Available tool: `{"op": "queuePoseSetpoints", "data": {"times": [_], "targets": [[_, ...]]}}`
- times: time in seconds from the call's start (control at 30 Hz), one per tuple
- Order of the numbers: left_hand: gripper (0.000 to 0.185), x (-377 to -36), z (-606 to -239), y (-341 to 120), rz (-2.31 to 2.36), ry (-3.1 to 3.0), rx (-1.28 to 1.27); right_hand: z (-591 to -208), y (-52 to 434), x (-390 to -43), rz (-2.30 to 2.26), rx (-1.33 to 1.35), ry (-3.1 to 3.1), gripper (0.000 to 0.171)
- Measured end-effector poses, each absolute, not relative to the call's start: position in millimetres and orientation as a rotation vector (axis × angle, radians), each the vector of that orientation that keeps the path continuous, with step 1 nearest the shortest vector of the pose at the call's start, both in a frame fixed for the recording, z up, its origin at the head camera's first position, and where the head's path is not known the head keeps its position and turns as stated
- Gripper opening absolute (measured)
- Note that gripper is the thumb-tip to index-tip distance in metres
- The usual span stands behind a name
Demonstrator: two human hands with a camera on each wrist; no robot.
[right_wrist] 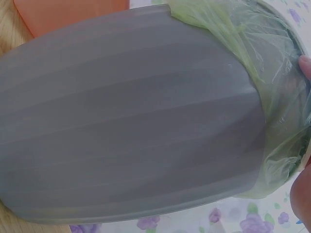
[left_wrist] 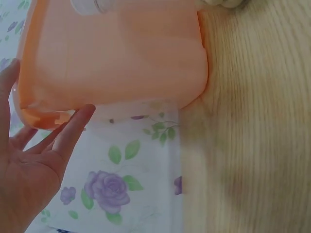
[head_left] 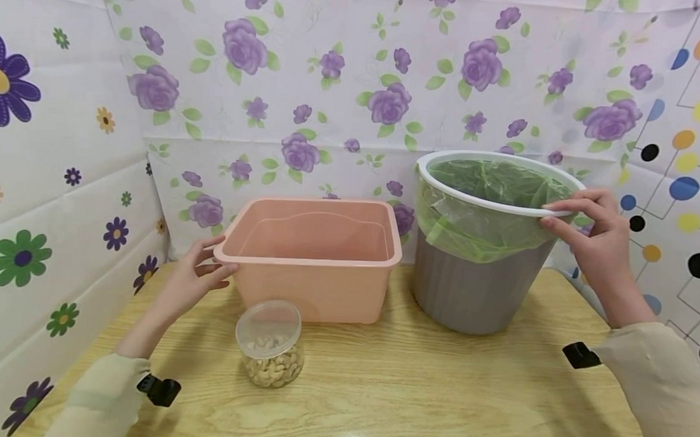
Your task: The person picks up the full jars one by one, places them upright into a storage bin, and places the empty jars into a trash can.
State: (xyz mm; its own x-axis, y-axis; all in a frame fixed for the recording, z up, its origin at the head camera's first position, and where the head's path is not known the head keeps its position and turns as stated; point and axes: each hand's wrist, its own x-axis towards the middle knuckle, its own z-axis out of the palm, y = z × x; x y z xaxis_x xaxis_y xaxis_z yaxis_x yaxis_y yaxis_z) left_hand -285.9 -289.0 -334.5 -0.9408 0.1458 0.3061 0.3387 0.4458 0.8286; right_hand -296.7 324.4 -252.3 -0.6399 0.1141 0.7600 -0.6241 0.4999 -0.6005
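left hand (head_left: 194, 276) pinches the left rim of the pink basin (head_left: 313, 291); right hand (head_left: 603, 237) pinches the white rim (head_left: 501, 206) of the gray bin (head_left: 460, 286), right of the basin on the table (head_left: 378, 393). from here both look light, stiff; green liner (head_left: 471, 242) thin, probably slippery, so hold by rims. cashew jar (head_left: 271, 351), smooth-looking, stands near basin's front: grasp round body.
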Motion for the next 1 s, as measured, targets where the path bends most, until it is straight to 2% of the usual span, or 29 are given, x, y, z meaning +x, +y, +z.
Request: {"op": "queuePoseSetpoints", "data": {"times": [0.2, 0.63, 0.8, 1.0], "targets": [[0.069, -286.6, -340.5, -288.1, -1.699, -2.43, -0.419, -251.3, 323.4, -296.4, 1.191, 0.409, -1.97, 0.018], [0.064, -286.9, -341.6, -285.1, -1.804, -2.351, -0.408, -239.4, 322.8, -289.2, 0.989, 0.471, -2.078, 0.026], [0.063, -286.9, -341.1, -284.1, -1.821, -2.342, -0.399, -229.6, 302.3, -284.6, 0.954, 0.482, -1.999, 0.024], [0.063, -286.4, -337.1, -284.7, -1.821, -2.382, -0.392, -220.0, 252.6, -269.0, 0.938, 0.684, -1.781, 0.02]]}}
